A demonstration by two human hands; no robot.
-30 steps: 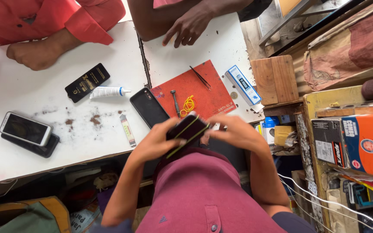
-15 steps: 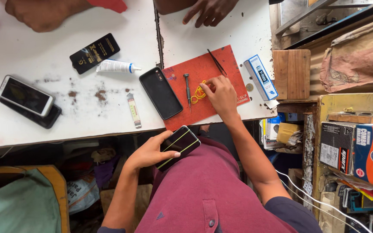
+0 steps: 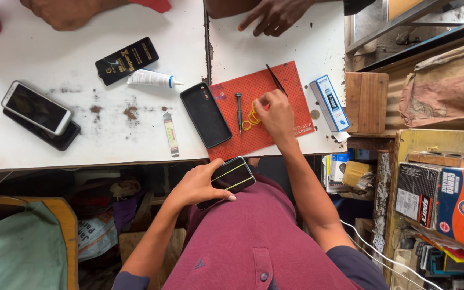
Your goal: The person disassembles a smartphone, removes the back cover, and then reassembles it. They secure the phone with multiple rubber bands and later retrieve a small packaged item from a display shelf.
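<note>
My left hand (image 3: 195,186) grips a black phone (image 3: 232,177) over my lap, below the table edge. Two thin yellow bands run across the phone. My right hand (image 3: 276,114) is stretched out over the red mat (image 3: 288,80), with its fingertips pinched on a small pile of yellow rubber bands (image 3: 252,119). A small screwdriver (image 3: 239,110) lies just left of the bands. Dark tweezers (image 3: 276,80) lie on the mat above my hand.
A second black phone (image 3: 206,114) lies face down at the mat's left edge on the white table (image 3: 81,147). A white tube (image 3: 151,79), a black packet (image 3: 127,60), stacked phones (image 3: 36,107) and a blue-white box (image 3: 328,102) lie around. Other people's hands (image 3: 275,13) rest at the far side.
My right hand let go of the phone, reached forward to the red mat and settled on the rubber bands. My left hand kept the phone and lowered it toward my lap.
</note>
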